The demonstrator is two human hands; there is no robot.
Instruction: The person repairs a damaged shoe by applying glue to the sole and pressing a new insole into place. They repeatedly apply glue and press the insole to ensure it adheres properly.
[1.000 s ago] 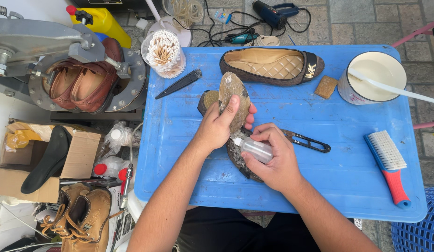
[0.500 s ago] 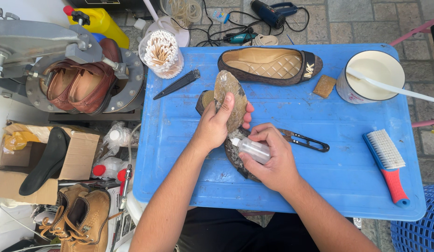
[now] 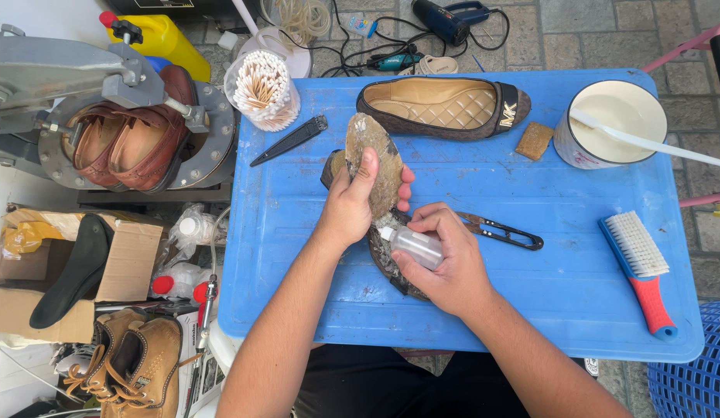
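My left hand point(image 3: 350, 207) grips a worn tan sole piece point(image 3: 373, 159), peeled up from a dark flat shoe point(image 3: 391, 267) that lies on the blue plastic table point(image 3: 298, 255). My right hand point(image 3: 445, 263) holds a small clear squeeze bottle point(image 3: 414, 245), its white tip pointing left into the gap between sole and shoe. The shoe is mostly hidden under both hands. A matching brown flat shoe point(image 3: 445, 104) with a quilted tan insole lies at the table's far side.
On the table: black thread snips point(image 3: 503, 230), a black knife point(image 3: 289, 140), a brush with a red handle point(image 3: 641, 267), a white glue pot with a stick point(image 3: 611, 124), a small sponge point(image 3: 534, 140), a cup of swabs point(image 3: 261, 89). Left: shoe press with brown shoes point(image 3: 120, 139), boxes, boots point(image 3: 135, 364).
The bottle's tip has stayed at the sole gap while my hands shifted only slightly. The view has drifted a little.
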